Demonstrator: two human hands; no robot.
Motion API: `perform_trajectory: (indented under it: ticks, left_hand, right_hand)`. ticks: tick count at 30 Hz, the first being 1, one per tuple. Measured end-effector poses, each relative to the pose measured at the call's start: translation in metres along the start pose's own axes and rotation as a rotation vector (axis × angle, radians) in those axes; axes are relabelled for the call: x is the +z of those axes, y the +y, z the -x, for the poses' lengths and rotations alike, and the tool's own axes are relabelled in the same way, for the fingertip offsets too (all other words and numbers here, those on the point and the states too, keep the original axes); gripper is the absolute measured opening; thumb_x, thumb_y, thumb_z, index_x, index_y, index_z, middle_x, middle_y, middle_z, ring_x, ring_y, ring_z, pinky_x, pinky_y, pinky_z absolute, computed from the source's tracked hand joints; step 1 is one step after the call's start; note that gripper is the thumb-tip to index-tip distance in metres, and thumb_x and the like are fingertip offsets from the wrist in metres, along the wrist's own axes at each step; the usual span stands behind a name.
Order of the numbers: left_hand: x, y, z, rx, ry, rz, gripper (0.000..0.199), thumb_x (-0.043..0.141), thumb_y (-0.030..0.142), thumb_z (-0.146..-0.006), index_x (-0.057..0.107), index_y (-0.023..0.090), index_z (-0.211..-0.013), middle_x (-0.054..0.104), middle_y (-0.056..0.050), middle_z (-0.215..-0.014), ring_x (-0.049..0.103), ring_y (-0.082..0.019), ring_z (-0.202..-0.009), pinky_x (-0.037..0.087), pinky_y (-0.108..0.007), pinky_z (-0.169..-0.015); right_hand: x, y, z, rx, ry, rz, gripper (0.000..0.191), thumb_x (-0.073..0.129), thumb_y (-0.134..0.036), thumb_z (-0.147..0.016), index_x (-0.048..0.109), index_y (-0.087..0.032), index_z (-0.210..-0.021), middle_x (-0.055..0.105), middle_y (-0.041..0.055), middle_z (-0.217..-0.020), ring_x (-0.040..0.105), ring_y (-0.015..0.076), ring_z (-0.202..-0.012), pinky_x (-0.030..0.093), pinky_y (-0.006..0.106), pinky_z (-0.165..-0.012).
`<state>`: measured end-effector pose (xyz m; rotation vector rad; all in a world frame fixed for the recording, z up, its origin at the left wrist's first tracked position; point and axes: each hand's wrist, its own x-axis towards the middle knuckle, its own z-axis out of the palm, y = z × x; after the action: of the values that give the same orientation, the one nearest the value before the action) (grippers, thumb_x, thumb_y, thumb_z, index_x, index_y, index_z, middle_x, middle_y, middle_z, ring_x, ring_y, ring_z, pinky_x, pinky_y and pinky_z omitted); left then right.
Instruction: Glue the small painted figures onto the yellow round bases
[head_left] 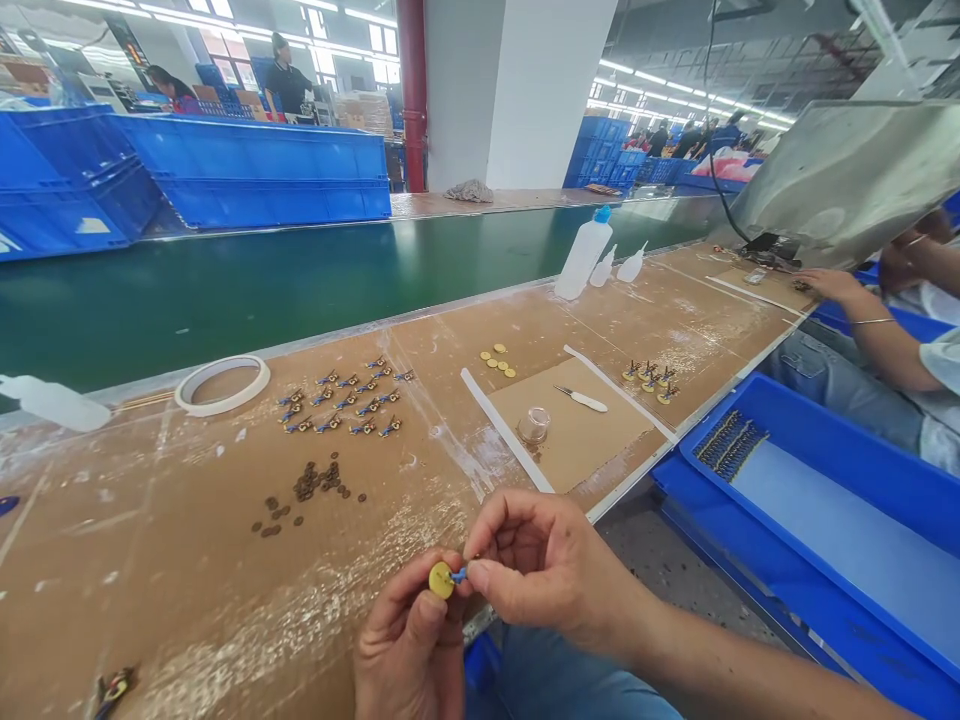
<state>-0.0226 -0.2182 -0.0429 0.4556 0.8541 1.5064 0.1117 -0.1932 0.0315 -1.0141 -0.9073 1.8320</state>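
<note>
My left hand (416, 640) pinches a round yellow base (442, 580) between thumb and fingers. Against it my right hand (544, 570) grips a small blue figurine (458, 576), whose upper part is hidden by the fingers. The figurine's feet meet the face of the base. Beyond my hands, loose figurines (346, 400) lie in rows on the cardboard-covered bench, with a heap of small brown discs (311, 482) nearer. Several yellow bases (499, 362) lie farther back, and figurines standing on bases (651, 380) are grouped to the right.
A cardboard sheet (585, 450) carries a small clear cup (534, 425) and a white-handled knife (583, 399). White bottles (585, 255) stand behind; a tape roll (223, 386) lies left. A green conveyor (285, 285) runs behind. At right are a blue bin (840, 560) and a co-worker's hand (829, 285).
</note>
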Motion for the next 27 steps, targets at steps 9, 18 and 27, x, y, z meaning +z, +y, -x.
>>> perform_trajectory:
  ticks: [9, 18, 27]
  left_hand:
    - [0.013, 0.006, 0.001, 0.018, 0.062, -0.005, 0.03, 0.093, 0.035, -0.048, 0.077, 0.022, -0.07, 0.074, -0.007, -0.069, 0.07, -0.017, -0.061, 0.058, -0.022, -0.063]
    - [0.015, 0.005, 0.002, -0.006, 0.105, 0.001, 0.031, 0.094, 0.035, -0.046, 0.077, 0.022, -0.069, 0.074, -0.008, -0.069, 0.069, -0.018, -0.06, 0.059, -0.025, -0.061]
    - [0.005, 0.003, 0.004, -0.018, 0.055, -0.002, 0.027, 0.092, 0.033, -0.052, 0.077, 0.025, -0.073, 0.075, -0.007, -0.074, 0.07, -0.018, -0.063, 0.06, -0.026, -0.063]
  right_hand:
    - [0.006, -0.005, 0.002, 0.037, 0.037, 0.041, 0.033, 0.088, -0.02, -0.055, 0.061, -0.013, -0.071, 0.065, -0.0018, -0.065, 0.057, 0.0066, -0.059, 0.046, 0.018, -0.058]
    - [0.008, -0.008, 0.003, 0.04, 0.046, 0.066, 0.029, 0.085, -0.016, -0.057, 0.06, -0.012, -0.071, 0.064, -0.0023, -0.064, 0.055, 0.0057, -0.058, 0.043, 0.016, -0.056]
    - [0.006, -0.007, 0.002, 0.03, 0.032, 0.118, 0.025, 0.081, -0.017, -0.062, 0.06, -0.014, -0.073, 0.064, -0.0025, -0.065, 0.055, 0.0066, -0.058, 0.043, 0.018, -0.057]
